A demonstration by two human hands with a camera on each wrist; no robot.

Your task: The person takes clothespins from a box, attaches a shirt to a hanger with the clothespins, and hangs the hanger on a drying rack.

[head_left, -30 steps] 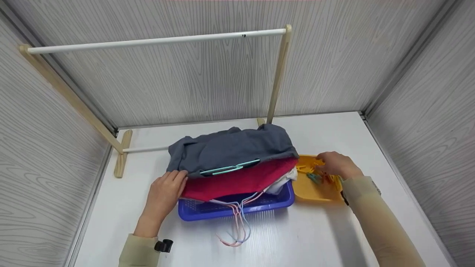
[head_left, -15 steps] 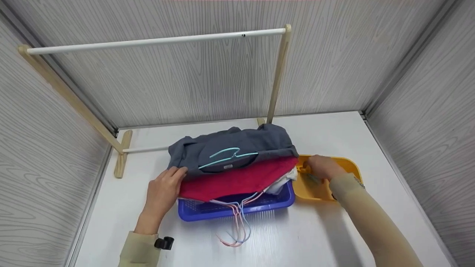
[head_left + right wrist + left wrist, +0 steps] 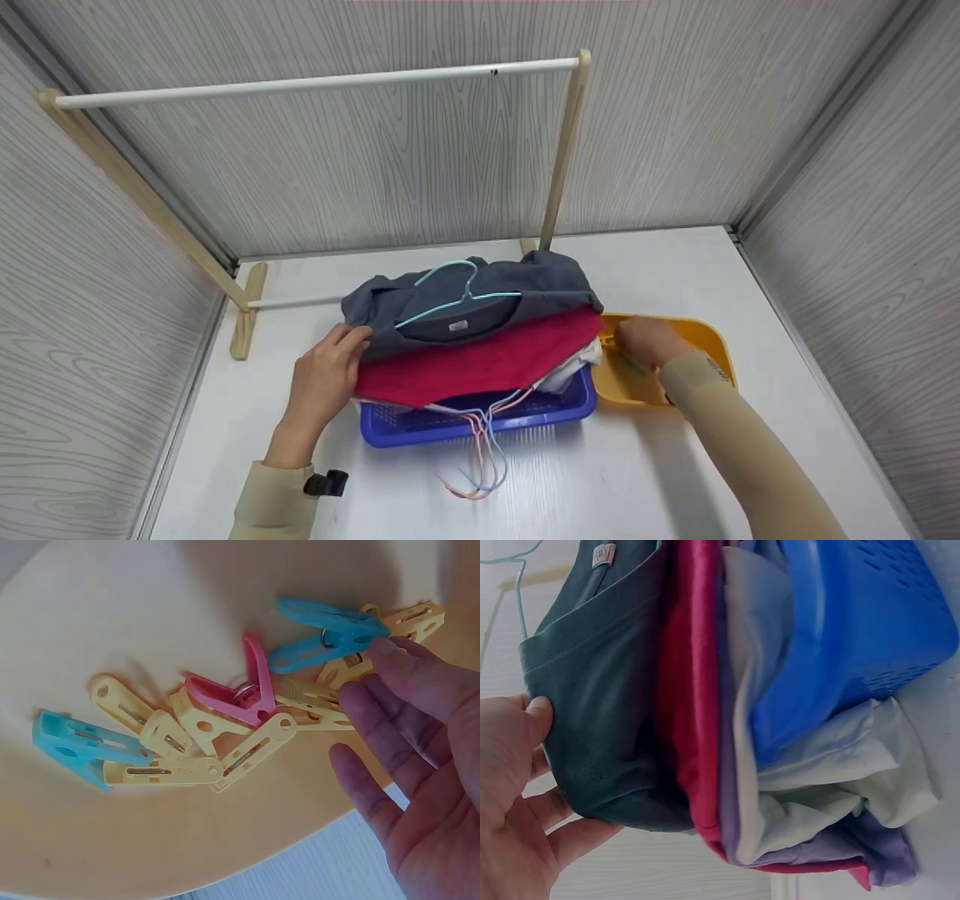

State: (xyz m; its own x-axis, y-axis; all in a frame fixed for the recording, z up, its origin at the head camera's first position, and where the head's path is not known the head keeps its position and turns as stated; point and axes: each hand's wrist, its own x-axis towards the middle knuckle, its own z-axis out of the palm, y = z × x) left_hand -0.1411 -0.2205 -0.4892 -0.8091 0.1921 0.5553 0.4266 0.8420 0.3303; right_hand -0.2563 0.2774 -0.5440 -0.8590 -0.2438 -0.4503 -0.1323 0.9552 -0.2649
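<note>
My left hand (image 3: 328, 373) pinches the left shoulder of a dark grey shirt (image 3: 607, 712), which is on a light teal hanger (image 3: 466, 296). The shirt lies on top of a red garment (image 3: 480, 356) and other hung clothes over a blue basket (image 3: 480, 427). My right hand (image 3: 651, 341) is down in a yellow basin (image 3: 724, 360). In the right wrist view, its thumb and a finger pinch the end of a blue clothespin (image 3: 330, 634). Around it lie several yellow clothespins (image 3: 161, 771), a pink clothespin (image 3: 240, 690) and a teal clothespin (image 3: 82, 746).
A rack with a white top rod (image 3: 322, 84) and wooden posts (image 3: 564, 157) stands behind the basket. Pink and blue hanger hooks (image 3: 480, 472) hang over the basket's front rim. White clothing (image 3: 559, 375) shows under the red garment. Wood-grain panels (image 3: 840, 187) enclose the white table (image 3: 637, 262).
The grey shirt's hanger hook has swung from lying forward to standing up and back, and the collar label shows. My left hand rolled slightly. My right hand moved leftward in the basin, covering the clothespins.
</note>
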